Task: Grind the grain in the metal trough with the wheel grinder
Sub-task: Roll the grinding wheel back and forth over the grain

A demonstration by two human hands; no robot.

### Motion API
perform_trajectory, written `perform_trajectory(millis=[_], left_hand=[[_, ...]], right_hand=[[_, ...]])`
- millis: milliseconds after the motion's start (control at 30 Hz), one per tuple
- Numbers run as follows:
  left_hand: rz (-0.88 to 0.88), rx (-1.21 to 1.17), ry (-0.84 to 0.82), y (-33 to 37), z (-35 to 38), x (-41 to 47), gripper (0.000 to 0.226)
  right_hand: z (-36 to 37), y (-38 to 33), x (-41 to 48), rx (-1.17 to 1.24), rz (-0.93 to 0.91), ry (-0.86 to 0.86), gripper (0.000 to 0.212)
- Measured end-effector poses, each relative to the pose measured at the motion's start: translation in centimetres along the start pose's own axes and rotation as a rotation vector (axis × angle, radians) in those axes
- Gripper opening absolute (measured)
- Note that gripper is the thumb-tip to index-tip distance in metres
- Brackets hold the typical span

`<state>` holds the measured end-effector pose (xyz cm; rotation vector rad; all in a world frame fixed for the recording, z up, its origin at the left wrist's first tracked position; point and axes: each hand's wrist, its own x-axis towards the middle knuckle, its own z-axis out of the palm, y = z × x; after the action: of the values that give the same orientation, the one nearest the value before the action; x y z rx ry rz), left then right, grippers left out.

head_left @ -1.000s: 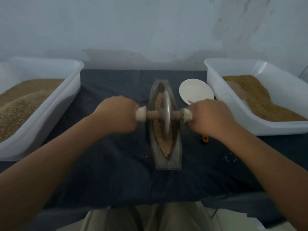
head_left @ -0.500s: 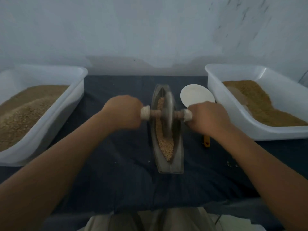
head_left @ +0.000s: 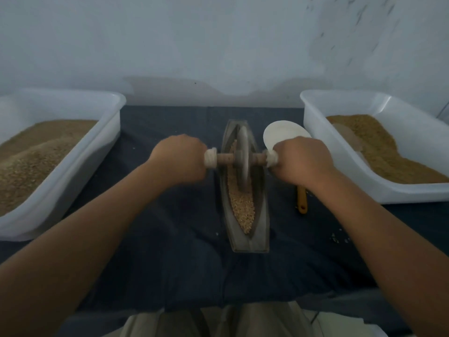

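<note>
- Metal trough: one, grey, boat-shaped, pointed at the far end and squared at the near end. It lies lengthwise away from you at the middle of the dark cloth.
- Grain: pale tan kernels fill the groove, showing most in the near half.
- Wheel grinder: a grey disc stands on edge in the far half of the groove. A wooden axle runs through it, and both axle ends are wrapped in a pale binding.
- Left hand: your fingers are curled tight round the left axle end.
- Right hand: your fingers are curled tight round the right axle end.
- Left tub: white, holds brown grain, and sits well apart from the trough with bare cloth between.
- Right tub: white, holds brown grain, and its rim is just beside your right knuckles.
- White round dish and yellow handle: both lie in the strip between the trough and the right tub.
- Stray kernels: scattered on the cloth near your right forearm.
- Near side: cloth runs from the trough's squared end to the table edge.
</note>
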<state>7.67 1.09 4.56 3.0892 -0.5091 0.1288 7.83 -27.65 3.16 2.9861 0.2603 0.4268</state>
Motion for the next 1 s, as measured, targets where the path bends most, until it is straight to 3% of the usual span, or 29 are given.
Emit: perform_trajectory(millis=[133,267,367,500,633,767,800,867,933,1000], left_hand=[[0.107,0.000,0.039,-0.8,1.7,-5.2,0.022],[0.036,0.096,0.077,0.2,-0.3,0.3,0.022],[-0.036,0.129,0.122,1.0,-1.9,4.2,0.031],[0.018,0.125,0.061,1.1,-1.2,1.0,0.022],[0.113,0.144,0.134,0.5,0.0,-4.6,0.029],[0.079,0.139,0.134,1.0,0.3,-5.8,0.033],[0.053,0.119,0.118,1.0,0.4,-5.6,0.031],[-0.002,0.057,0.095,0.8,1.0,-5.4,0.031],[-0.052,-0.045,0.078,0.3,2.2,-5.7,0.031],[-0.090,-0.187,0.079,-0.3,3.5,-6.1,0.030]], right_hand=[[-0.8,0.4,-6.2,0.043,-0.187,0.161,0.035],[0.8,0.2,-1.2,0.067,0.018,-0.034,0.034],[1.6,0.3,2.7,0.098,0.103,-0.031,0.033],[1.5,0.5,0.3,0.078,0.070,-0.057,0.033],[-0.9,-0.1,-6.4,0.082,-0.063,0.020,0.032],[-4.7,0.0,-7.9,0.237,-0.141,-0.267,0.019],[-5.8,0.2,-7.6,0.311,-0.156,-0.369,0.022],[-8.0,0.8,-7.1,0.526,-0.170,-0.488,0.048],[-9.7,1.6,-7.1,0.808,-0.123,-0.305,0.045],[-10.3,2.9,-7.2,1.030,0.059,0.041,0.025]])
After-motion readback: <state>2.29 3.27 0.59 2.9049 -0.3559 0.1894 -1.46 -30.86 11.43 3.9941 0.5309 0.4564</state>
